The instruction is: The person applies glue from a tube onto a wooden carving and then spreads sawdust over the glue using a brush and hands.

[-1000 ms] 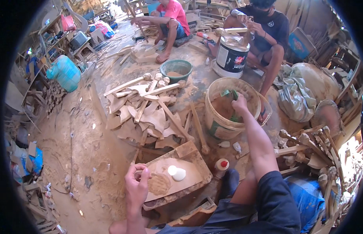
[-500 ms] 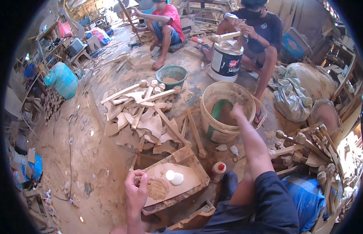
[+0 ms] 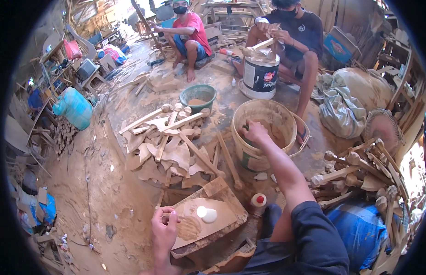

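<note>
My right hand reaches over the left inner side of a large cream bucket holding brown powder. Its fingers are curled down at a dark green edge; what they hold is partly hidden. My left hand is closed, thumb against curled fingers, at the left edge of a thin flat board. Whether anything small sits in those fingers is hidden. On this board lie a white glue-like puddle and a patch of brown powder. A wooden block rests at the far end of the support beneath.
Carved wooden pieces are heaped beyond the board, beside a green basin. A red-capped bottle stands near my leg. More wooden legs lie at right over a blue sack. Two people sit working at the back.
My right hand has moved left and up inside the bucket. The green bowl-like thing seen there before is now mostly hidden. My left hand stays by the board.
</note>
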Demonstrator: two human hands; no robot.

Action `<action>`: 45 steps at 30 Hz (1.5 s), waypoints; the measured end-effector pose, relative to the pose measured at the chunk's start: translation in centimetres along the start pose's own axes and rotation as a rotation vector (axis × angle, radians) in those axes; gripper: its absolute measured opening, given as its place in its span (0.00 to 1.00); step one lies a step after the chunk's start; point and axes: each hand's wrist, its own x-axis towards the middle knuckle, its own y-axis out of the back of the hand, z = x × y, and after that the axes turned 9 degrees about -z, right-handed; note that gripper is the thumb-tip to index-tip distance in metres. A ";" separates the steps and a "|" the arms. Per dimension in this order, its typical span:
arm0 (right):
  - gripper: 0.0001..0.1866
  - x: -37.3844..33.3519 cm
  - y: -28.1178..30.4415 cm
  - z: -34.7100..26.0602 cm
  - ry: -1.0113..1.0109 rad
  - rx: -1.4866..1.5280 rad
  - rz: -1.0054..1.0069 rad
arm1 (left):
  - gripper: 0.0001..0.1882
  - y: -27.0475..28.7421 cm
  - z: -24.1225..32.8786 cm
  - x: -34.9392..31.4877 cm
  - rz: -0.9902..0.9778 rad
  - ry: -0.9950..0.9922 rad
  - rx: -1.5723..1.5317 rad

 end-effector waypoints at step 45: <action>0.16 11.6 -2.8 13.2 0.460 0.545 0.265 | 0.12 0.5 -0.2 -0.5 -0.013 -0.041 0.088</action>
